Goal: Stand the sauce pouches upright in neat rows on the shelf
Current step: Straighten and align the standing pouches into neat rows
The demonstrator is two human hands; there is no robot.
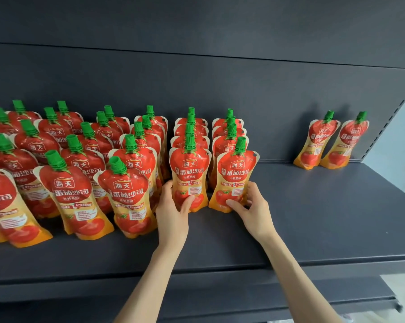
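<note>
Grip, left hand (172, 207): partly closed round the left pouch (189, 176), low down; thumb lies across the front, fingers curl round its left edge. Grip, right hand (251, 206): partly closed round the right pouch (235, 178) near the base; thumb on the front, fingers wrap behind its right edge.

Position: both held pouches stand upright on the shelf (313, 217), just beside each other, each at the front of a row of like pouches. To the left, rows (80, 159) are more crowded, with several pouches tilted. At far right, well apart, two pouches (318, 136) lean on the back panel (196, 78).

Pouch: glossy flexible film, waisted outline, broad base; red upper part, orange-yellow lower part with tomato print; green ribbed cap (130, 142) on top.

Shelf, back panel: matte dark grey, smooth
</note>
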